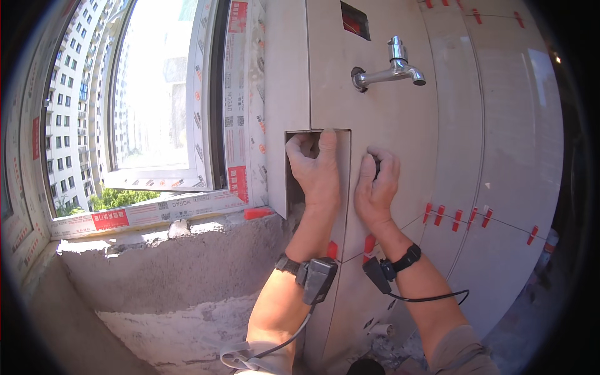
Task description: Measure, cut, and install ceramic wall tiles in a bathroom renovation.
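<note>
My left hand is at the top of a narrow light tile strip on the wall. Its thumb lies along the strip's front, and its fingers curl into the dark gap at the strip's left, apparently gripping that edge; the fingertips are hidden. Close by on the right, my right hand is closed beside a large wall tile. Something dark shows between its thumb and curled fingers, too small to name. A seam separates the strip from the large tile. Black devices are strapped to both wrists.
Above my hands, a chrome tap juts from the wall near a square cutout. Red tile clips line the seams. At left stands an open window over a rough cement sill. A pipe stub sits low down.
</note>
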